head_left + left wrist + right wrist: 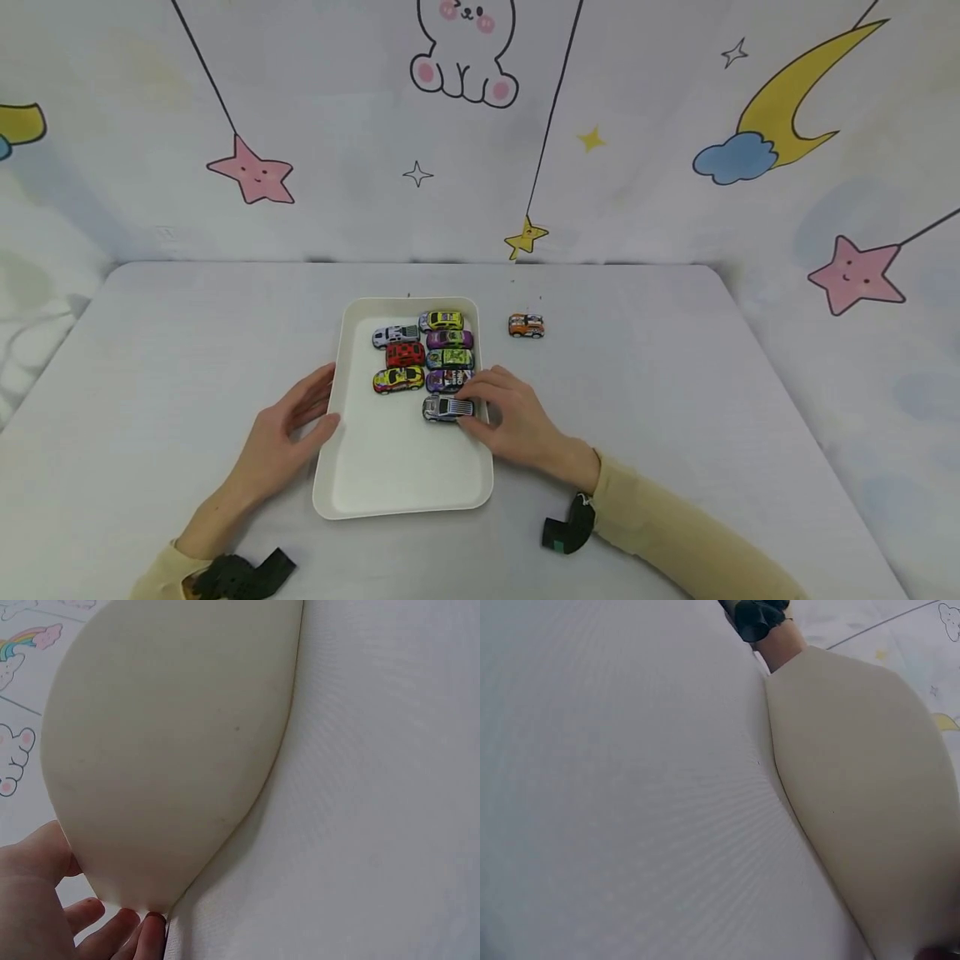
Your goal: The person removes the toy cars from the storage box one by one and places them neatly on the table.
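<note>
One white tray (pixel 397 471): bears toy cars (pixel 405 355) toward 12 o'clock, the direction away from the arms.
Left hand (pixel 277 437): fingers fairly straight, touching the tray's 9 o'clock wall; light, even pressure should steady it.
Right hand (pixel 517 417): thumb and fingers pinch the silver toy car (pixel 442 408); best to stay low and release only once it sits flat.
Silver toy car: at 9 o'clock from the right hand, 3 o'clock from the left; squaring it with the purple car (pixel 444 381) at 12 o'clock should prevent nudges.
Orange car (pixel 527 326): outside the tray, at 12 o'clock from the right hand.

Nursery-like play space, cartoon-printed walls (pixel 337 100), pink stars (pixel 252 172), crescent moon (pixel 772 96), table (pixel 187 375), toy cars (pixel 405 355)
</note>
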A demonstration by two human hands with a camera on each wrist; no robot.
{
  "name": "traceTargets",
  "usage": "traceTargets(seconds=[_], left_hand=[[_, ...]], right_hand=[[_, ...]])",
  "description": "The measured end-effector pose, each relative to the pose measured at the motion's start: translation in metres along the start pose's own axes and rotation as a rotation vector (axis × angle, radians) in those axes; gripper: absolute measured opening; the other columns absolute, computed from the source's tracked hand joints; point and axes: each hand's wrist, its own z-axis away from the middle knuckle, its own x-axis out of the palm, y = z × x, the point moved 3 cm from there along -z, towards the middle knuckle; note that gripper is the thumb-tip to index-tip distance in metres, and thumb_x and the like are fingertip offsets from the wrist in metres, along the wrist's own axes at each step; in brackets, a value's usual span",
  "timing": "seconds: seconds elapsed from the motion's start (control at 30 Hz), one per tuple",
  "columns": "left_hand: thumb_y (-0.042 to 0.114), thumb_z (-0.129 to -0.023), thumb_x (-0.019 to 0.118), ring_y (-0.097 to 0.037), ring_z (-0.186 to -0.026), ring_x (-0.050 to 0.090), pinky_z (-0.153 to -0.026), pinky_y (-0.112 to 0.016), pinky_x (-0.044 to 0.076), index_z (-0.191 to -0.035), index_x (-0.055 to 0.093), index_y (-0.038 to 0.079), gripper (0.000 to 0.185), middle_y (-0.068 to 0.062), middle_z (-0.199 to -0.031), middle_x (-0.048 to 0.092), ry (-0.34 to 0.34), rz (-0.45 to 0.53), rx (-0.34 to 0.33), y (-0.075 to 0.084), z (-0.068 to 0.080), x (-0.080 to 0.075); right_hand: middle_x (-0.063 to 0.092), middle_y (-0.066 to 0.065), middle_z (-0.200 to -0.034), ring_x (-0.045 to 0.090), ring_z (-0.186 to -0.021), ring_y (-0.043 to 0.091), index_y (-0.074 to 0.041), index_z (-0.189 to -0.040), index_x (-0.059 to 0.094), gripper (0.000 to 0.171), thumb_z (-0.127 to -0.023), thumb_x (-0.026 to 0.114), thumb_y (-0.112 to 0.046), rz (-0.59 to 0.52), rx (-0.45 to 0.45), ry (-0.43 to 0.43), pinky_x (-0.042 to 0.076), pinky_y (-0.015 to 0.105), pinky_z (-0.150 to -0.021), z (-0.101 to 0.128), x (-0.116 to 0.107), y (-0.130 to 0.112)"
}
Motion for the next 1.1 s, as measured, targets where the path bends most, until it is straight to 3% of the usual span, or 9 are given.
traceTargets(seconds=[0.37, 0.63, 1.1], left_hand=[[0.001, -0.093, 0.067, 0.006, -0.123, 0.055, -0.096, -0.007, 0.048, -0.151, 0.043, 0.010, 0.064, -0.018, -0.146, 0.053, 0.004, 0.004, 0.000, 0.001, 0.001, 0.000], [0.001, -0.092, 0.068, 0.005, -0.120, 0.057, -0.096, -0.006, 0.048, -0.150, 0.045, 0.009, 0.063, -0.019, -0.145, 0.054, 0.005, 0.006, -0.003, 0.003, 0.000, 0.000], [0.003, -0.093, 0.068, 0.003, -0.120, 0.058, -0.096, -0.008, 0.048, -0.151, 0.044, 0.012, 0.063, -0.016, -0.146, 0.054, -0.001, 0.026, -0.025, 0.001, 0.000, -0.001]], right_hand=[[0.068, 0.005, -0.107, 0.059, -0.092, 0.016, -0.007, -0.107, 0.072, 0.027, -0.081, 0.080, -0.009, -0.025, -0.103, 0.119, 0.052, 0.021, -0.072, 0.004, 0.002, 0.002], [0.067, 0.007, -0.112, 0.058, -0.089, 0.016, -0.005, -0.113, 0.071, 0.025, -0.090, 0.074, -0.015, -0.036, -0.183, 0.194, 0.050, 0.018, -0.071, 0.005, 0.002, 0.006], [0.065, 0.013, -0.116, 0.059, -0.096, 0.021, 0.000, -0.118, 0.069, 0.028, -0.095, 0.071, -0.016, 0.030, -0.142, 0.321, 0.052, 0.023, -0.076, 0.005, -0.011, 0.016]])
